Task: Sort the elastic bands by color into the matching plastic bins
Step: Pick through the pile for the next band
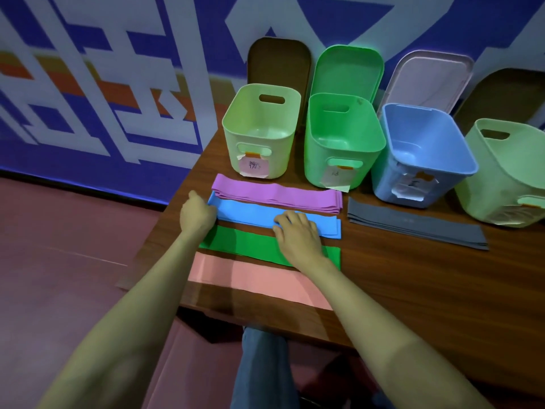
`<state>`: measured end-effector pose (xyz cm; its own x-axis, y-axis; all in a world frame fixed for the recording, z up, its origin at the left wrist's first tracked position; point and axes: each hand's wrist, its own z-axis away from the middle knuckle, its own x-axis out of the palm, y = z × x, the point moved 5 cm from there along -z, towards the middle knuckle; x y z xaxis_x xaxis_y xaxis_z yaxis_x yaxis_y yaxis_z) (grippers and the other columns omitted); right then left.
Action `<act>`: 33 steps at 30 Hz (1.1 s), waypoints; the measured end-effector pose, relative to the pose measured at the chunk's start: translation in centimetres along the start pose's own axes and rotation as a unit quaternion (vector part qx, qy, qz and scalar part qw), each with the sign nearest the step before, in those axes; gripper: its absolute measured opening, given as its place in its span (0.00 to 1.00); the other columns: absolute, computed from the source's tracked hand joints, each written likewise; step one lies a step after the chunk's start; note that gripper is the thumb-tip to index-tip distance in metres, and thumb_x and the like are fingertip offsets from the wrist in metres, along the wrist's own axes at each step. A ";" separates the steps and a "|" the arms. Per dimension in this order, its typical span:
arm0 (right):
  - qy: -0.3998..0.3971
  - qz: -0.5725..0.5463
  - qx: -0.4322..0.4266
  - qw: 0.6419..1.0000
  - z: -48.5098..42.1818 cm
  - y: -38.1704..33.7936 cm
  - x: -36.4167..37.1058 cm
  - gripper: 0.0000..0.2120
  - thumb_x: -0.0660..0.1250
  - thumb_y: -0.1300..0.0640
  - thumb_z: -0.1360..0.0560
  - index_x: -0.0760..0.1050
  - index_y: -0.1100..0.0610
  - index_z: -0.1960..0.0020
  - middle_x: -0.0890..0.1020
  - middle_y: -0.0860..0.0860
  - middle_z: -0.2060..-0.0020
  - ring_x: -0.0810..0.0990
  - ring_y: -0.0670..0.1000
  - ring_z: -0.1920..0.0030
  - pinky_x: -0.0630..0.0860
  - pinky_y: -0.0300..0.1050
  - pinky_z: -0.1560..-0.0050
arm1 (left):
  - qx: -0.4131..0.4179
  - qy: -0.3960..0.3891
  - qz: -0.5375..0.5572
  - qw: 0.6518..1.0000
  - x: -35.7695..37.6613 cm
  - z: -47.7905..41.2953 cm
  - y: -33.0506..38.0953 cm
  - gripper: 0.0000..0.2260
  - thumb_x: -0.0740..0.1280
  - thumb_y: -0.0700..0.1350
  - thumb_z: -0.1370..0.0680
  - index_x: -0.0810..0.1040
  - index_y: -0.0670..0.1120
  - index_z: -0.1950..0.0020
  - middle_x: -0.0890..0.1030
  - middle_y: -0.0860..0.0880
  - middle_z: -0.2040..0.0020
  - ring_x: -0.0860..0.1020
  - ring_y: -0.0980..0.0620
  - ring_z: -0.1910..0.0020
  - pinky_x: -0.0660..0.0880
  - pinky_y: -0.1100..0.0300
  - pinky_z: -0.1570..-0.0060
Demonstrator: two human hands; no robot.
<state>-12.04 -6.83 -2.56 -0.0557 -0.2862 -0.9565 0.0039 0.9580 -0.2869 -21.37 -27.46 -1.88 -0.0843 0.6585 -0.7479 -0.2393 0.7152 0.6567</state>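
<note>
Jeans (259, 370) show at the bottom edge, under the near rim of the wooden table (413, 290), with both bare forearms reaching out above them. The left hand (198, 212) is curled round the left end of the blue band (250, 212), gripping it. The right hand (298, 234) lies palm down across the green band (244, 245), its bent fingertips on the blue band's near edge; whether they pinch it I cannot tell.

4 bands lie side by side: pink band (250, 276) nearest, then green, blue and purple band (277, 196). A grey band (413, 224) lies apart to the right.

Behind stand 4 open bins: pale green bin (259, 128), green bin (342, 140), blue bin (421, 152) and a second pale green bin (507, 172) at the right edge. Lids (348, 69) lean against the wall behind them.
</note>
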 end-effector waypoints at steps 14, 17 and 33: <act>0.116 -0.124 0.087 0.982 3.2 8.0 -3.6 0.09 0.62 0.62 0.24 0.77 0.59 0.45 0.78 0.54 0.48 0.72 0.55 0.44 0.68 0.46 0.43 | 0.207 -0.002 0.147 0.967 5.7 9.8 10.2 0.07 0.67 0.37 0.27 0.73 0.42 0.50 0.77 0.46 0.53 0.74 0.48 0.57 0.69 0.57 0.58; 0.114 -0.128 0.107 0.979 3.7 9.7 -3.3 0.09 0.63 0.63 0.25 0.78 0.60 0.47 0.78 0.54 0.49 0.72 0.55 0.44 0.68 0.45 0.43 | 0.214 -0.021 0.132 0.968 7.8 11.2 11.6 0.07 0.66 0.37 0.27 0.73 0.41 0.49 0.77 0.45 0.53 0.75 0.46 0.55 0.68 0.56 0.59; 0.159 -0.329 0.219 0.905 3.8 13.0 -3.8 0.06 0.62 0.61 0.23 0.77 0.59 0.50 0.78 0.54 0.49 0.77 0.50 0.52 0.68 0.37 0.54 | 0.232 -0.225 -0.009 0.946 13.2 13.7 13.4 0.18 0.70 0.50 0.27 0.76 0.42 0.40 0.79 0.45 0.43 0.76 0.48 0.45 0.70 0.60 0.47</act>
<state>-7.98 6.64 -2.82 -0.4746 -0.7050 -0.5270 0.2558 0.4624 -0.8490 -12.43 -5.95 -1.65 0.3617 0.6028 -0.7112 0.2226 0.6850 0.6937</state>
